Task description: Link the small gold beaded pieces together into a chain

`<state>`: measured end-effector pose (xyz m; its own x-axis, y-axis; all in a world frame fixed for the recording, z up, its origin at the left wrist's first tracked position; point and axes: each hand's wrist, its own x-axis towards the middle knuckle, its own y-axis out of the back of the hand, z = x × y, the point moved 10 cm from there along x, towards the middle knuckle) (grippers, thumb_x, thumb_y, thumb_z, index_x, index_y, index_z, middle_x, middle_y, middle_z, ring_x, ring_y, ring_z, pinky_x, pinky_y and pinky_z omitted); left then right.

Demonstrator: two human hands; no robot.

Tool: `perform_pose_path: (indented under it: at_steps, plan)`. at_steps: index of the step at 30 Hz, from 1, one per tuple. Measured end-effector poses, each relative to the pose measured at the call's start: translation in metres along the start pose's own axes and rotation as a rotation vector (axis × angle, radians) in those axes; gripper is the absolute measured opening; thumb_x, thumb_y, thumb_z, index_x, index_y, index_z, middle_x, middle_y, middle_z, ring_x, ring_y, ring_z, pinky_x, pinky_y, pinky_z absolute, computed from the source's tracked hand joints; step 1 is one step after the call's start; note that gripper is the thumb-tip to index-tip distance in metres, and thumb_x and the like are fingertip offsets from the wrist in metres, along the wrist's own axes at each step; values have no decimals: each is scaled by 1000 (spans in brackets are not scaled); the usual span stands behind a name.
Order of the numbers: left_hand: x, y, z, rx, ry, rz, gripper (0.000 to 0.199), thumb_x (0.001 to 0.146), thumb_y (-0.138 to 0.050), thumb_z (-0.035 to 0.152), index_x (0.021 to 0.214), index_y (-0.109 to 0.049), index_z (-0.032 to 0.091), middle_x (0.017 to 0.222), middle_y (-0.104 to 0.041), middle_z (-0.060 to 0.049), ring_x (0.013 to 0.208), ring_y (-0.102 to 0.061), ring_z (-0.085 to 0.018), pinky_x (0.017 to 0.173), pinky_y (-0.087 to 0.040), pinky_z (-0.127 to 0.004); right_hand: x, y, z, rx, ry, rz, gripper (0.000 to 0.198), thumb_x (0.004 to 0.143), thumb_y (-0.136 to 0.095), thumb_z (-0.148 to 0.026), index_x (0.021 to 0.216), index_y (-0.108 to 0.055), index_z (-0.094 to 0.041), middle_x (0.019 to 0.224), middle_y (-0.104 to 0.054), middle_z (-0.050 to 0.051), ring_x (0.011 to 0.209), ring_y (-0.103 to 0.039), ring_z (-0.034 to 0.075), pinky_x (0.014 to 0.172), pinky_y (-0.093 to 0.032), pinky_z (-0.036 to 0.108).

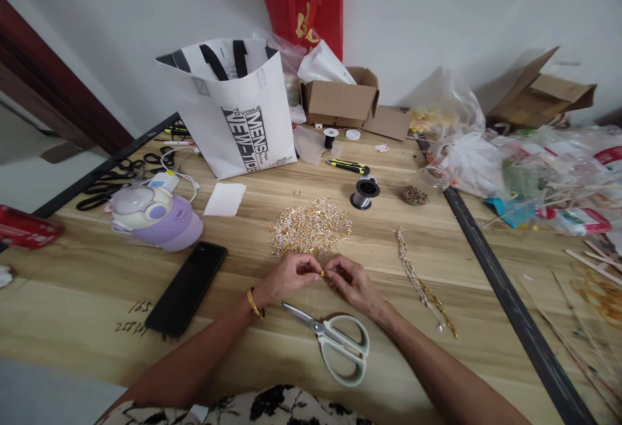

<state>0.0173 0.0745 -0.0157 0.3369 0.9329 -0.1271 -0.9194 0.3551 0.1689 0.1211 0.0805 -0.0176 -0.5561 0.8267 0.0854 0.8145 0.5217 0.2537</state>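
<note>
My left hand (293,274) and my right hand (354,280) meet at the near edge of a loose pile of tiny gold and silver pieces (311,225). Both are closed in a pinch on one small gold-coloured piece (322,273); its exact kind is too small to make out. A gold bracelet (254,302) circles the left wrist. Just below the hands lie scissors (335,341) with pale handles, blades pointing up and left. To the right, gold and silver chains (418,279) stretch out on the wooden table (243,360).
Behind the pile stand a wire spool (365,194), a yellow-black utility knife (348,166) and a jar (426,185) lying tilted. A black phone (187,289), purple-lidded bottle (160,216) and white paper (225,199) are left. Further back are a white bag (243,114) and cardboard box (340,101).
</note>
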Motion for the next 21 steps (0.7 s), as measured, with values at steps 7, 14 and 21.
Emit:
perform_pose_path:
  at_steps: [7, 14, 21]
  plan:
    - [-1, -4, 0, 27, -10, -34, 11, 75, -63, 21, 78, -66, 11, 75, -65, -5, 71, -58, -15, 67, -44, -25, 0, 1, -4, -32, 45, 7, 21, 91, -48, -37, 85, -54, -18, 68, -52, 1, 58, -46, 12, 51, -37, 22]
    - [-1, -5, 1, 48, -28, -49, 13, 76, -63, 24, 78, -67, 12, 75, -66, -5, 71, -58, -15, 67, -44, -25, 0, 1, -6, -30, 40, -2, 22, 92, -47, -37, 85, -53, -17, 67, -51, 1, 58, -46, 12, 52, -38, 22]
    - [-2, -3, 7, 102, -59, -34, 15, 79, -60, 26, 75, -65, 12, 70, -62, -2, 67, -53, -13, 62, -40, -22, -1, 1, -7, -23, 48, 9, 22, 92, -47, -37, 83, -53, -18, 65, -50, 0, 56, -45, 12, 51, -36, 23]
